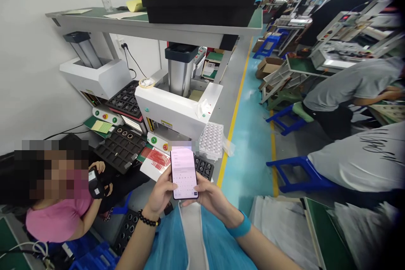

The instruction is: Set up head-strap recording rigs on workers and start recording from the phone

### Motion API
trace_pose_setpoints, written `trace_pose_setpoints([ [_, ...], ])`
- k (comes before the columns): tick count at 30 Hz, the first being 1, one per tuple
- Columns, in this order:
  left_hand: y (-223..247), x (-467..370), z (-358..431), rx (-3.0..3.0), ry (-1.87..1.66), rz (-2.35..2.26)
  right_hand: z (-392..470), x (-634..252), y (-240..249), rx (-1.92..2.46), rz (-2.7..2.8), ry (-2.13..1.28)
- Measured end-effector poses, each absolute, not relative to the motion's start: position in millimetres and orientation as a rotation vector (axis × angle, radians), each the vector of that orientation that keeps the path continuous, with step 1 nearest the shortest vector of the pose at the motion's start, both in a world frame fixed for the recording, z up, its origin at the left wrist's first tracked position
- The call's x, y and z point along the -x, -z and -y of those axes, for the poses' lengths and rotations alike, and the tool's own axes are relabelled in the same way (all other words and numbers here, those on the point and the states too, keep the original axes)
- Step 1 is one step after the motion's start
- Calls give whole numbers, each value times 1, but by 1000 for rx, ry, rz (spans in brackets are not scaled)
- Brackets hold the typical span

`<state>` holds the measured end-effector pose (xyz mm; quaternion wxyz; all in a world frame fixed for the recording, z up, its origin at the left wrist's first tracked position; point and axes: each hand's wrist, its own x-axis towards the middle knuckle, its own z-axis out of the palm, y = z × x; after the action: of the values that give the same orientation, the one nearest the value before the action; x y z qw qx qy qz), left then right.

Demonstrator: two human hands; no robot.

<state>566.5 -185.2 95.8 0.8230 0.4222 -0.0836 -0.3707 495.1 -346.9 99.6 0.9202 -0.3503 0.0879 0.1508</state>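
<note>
A smartphone (pixel 184 174) with a lit, pinkish-white screen and an on-screen keyboard is held upright in front of my body. My left hand (pixel 162 192) grips its left edge, the thumb over the lower left of the screen. From the other side my right hand (pixel 210 194) holds the lower right edge, its thumb near the keyboard. The fingers behind the phone are hidden. Just beyond the phone lie a white sheet with red labels (pixel 156 161) and a black tray with round holes (pixel 204 168).
A white press machine (pixel 177 107) stands ahead under a shelf (pixel 177 30) bearing a black box (pixel 202 4). At left a seated co-worker in pink (pixel 60 219) holds a black object (pixel 95 183). Seated people and blue stools (pixel 294 175) line the right. Wrapped stacks (pixel 281 228) sit lower right.
</note>
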Motion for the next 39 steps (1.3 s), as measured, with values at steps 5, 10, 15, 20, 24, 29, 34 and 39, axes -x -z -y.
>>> trace_pose_setpoints([
  [5,-98,-566,185,-920,787,159,349,-498,-97,695,-162,-324],
  [10,-96,-563,186,-928,745,161,350,-498,-93,678,-154,-340],
  [15,-98,-560,186,-938,718,147,350,-500,-94,681,-155,-355],
  [20,-102,-561,186,-918,678,113,351,-504,-103,670,-140,-392],
  [24,-105,-559,184,-927,647,96,351,-507,-106,677,-118,-418],
  [29,-110,-550,184,-925,594,101,348,-507,-105,689,-123,-436],
  [34,-118,-536,188,-846,488,112,344,-500,-98,679,-238,-477],
  [39,-112,-528,174,-795,386,81,344,-505,-92,733,-277,-558],
])
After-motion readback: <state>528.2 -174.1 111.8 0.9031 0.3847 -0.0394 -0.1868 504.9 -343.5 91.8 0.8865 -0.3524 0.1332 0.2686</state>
